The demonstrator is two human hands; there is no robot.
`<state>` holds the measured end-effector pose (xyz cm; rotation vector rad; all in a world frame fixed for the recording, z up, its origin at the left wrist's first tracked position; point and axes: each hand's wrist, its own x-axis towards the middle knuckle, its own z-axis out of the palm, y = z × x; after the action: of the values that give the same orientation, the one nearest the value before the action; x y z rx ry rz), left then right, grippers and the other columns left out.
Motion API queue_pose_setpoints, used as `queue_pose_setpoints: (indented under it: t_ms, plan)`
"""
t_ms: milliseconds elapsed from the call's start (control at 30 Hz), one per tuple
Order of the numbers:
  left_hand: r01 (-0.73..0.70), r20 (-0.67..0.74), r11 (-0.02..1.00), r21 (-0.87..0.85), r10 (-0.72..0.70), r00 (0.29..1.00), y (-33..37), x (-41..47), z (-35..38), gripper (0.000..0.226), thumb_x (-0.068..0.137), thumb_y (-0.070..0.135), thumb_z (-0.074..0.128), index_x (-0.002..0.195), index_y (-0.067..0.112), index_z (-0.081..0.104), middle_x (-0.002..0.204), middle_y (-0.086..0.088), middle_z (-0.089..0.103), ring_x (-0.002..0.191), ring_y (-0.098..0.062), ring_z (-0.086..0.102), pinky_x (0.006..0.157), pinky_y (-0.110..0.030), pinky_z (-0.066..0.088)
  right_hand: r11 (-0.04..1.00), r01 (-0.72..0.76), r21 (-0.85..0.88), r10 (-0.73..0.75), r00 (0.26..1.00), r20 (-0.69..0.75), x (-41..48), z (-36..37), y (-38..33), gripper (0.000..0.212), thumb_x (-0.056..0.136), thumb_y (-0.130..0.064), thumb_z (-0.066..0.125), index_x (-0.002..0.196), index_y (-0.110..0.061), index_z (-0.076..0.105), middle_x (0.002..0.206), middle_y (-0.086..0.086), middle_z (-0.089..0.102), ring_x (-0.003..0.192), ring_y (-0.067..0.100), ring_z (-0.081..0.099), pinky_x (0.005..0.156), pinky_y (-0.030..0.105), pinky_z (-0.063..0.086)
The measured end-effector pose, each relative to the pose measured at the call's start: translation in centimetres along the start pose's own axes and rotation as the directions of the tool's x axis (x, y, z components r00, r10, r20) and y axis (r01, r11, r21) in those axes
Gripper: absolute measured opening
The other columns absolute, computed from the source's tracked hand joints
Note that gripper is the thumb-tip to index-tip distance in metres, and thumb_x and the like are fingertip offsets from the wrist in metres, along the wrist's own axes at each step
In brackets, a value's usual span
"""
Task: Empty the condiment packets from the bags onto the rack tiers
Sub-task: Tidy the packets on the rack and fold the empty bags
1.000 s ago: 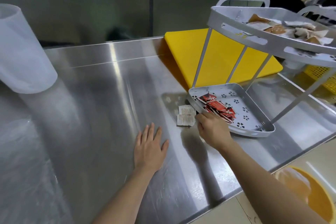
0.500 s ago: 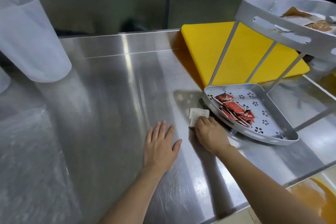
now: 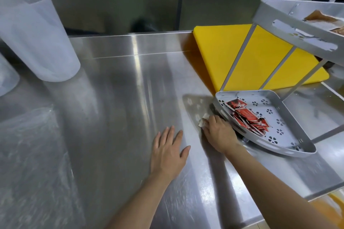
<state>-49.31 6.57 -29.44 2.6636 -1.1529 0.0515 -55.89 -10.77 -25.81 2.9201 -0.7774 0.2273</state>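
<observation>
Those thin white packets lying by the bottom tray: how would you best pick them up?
Pinch the white packets by their free left edge, coming from above: they lie thin and low on the counter, and the lower tier crowds their right side.

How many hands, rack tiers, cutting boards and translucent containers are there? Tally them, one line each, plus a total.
hands: 2 (left hand, right hand)
rack tiers: 2 (lower tier, upper tier)
yellow cutting board: 1
translucent plastic containers: 2
Total: 7
</observation>
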Motion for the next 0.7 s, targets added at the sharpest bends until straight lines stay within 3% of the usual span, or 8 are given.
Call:
queue_pose_setpoints:
  t_ms: [100,233,367,433,500,600,700]
  plan:
    - [-0.004,0.01,1.0,0.001,0.004,1.0,0.0,0.0,-0.1,0.055,0.086,0.054,0.033,0.126,0.023,0.055,0.136,-0.005,0.054,0.127,-0.021,0.05,0.11,-0.038,0.022,0.998,-0.006,-0.067,0.014,0.992,0.129,0.1,0.4,-0.2,0.033,0.071,-0.027,0.067,0.093,-0.008,0.051,0.075,0.011,0.067,0.063,0.032,0.066,0.052,0.037,0.051]
    - [-0.002,0.017,1.0,0.002,0.002,1.0,0.1,0.2,-0.2,0.056,0.086,0.054,0.031,0.128,0.024,0.053,0.138,-0.005,0.052,0.129,-0.021,0.047,0.111,-0.041,0.029,0.991,0.04,-0.128,-0.019,0.987,0.159,-0.2,-0.4,0.1,0.029,0.06,-0.001,0.066,0.087,-0.004,0.057,0.064,0.013,0.066,0.052,0.032,0.064,0.045,0.035,0.049]
    - [-0.006,0.083,1.0,0.019,0.004,0.997,0.3,0.2,-0.7,0.063,0.087,0.055,0.019,0.138,0.025,0.039,0.149,-0.006,0.037,0.139,-0.022,0.032,0.115,-0.042,0.019,0.993,0.035,0.111,-0.06,0.97,0.234,-0.6,-4.3,-0.2,0.033,0.085,-0.002,0.042,0.116,-0.006,0.05,0.105,0.02,0.066,0.09,0.04,0.064,0.068,0.041,0.047]
    - [0.011,0.101,0.999,0.046,-0.015,0.995,0.7,0.4,-0.8,0.061,0.086,0.053,0.023,0.133,0.024,0.047,0.143,-0.008,0.046,0.134,-0.024,0.041,0.112,-0.043,0.027,0.973,0.041,0.229,-0.103,0.958,0.269,-0.4,-7.0,-0.1,0.038,0.087,-0.005,0.04,0.123,-0.011,0.047,0.112,0.02,0.063,0.096,0.04,0.06,0.067,0.039,0.041]
    - [0.016,0.141,0.998,0.055,-0.023,0.99,1.1,0.9,-0.8,0.058,0.082,0.051,0.03,0.121,0.021,0.06,0.129,-0.011,0.06,0.121,-0.028,0.055,0.107,-0.045,0.034,0.939,0.104,0.328,-0.168,0.97,0.175,0.0,-10.7,0.0,0.041,0.086,-0.003,0.042,0.124,-0.015,0.049,0.112,0.019,0.063,0.097,0.039,0.059,0.064,0.036,0.041]
    - [0.028,0.141,0.999,0.045,-0.034,0.989,1.7,1.7,-0.3,0.06,0.079,0.051,0.032,0.116,0.016,0.064,0.122,-0.016,0.063,0.115,-0.034,0.059,0.101,-0.046,0.025,0.903,0.213,0.374,-0.186,0.977,-0.108,0.6,-16.5,0.7,0.044,0.081,-0.002,0.039,0.12,-0.016,0.055,0.119,0.01,0.065,0.1,0.037,0.061,0.073,0.045,0.05]
    - [0.026,0.132,0.999,0.029,-0.029,0.991,1.9,1.6,0.3,0.063,0.081,0.052,0.029,0.116,0.013,0.064,0.122,-0.019,0.063,0.114,-0.038,0.058,0.101,-0.048,0.027,0.899,0.246,0.363,-0.046,0.877,-0.478,1.2,-22.5,2.5,0.048,0.074,0.001,0.035,0.114,-0.01,0.06,0.114,0.007,0.068,0.099,0.034,0.063,0.073,0.045,0.052]
